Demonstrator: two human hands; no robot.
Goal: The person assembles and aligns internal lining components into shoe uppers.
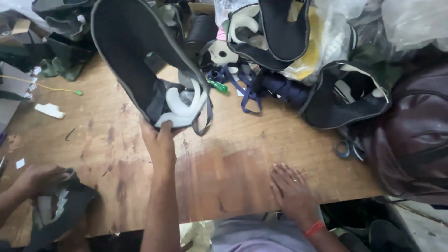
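Observation:
My left hand [159, 140] grips the lower end of a large black padded fabric piece [128, 51] with grey edging and a white foam insert [182, 105], lifting it above the wooden table [219, 163]. My right hand [291, 189] lies flat, palm down, on the table's near edge with fingers spread, holding nothing. It wears a ring, and a red thread circles the wrist.
Several similar black padded pieces [280, 32] and clear plastic bags [410, 21] pile up at the back right. Blue straps [249, 88], a green-handled tool [217, 85] and scissors [347, 148] lie nearby. Another person's hand [39, 179] holds a black piece [60, 207] at bottom left.

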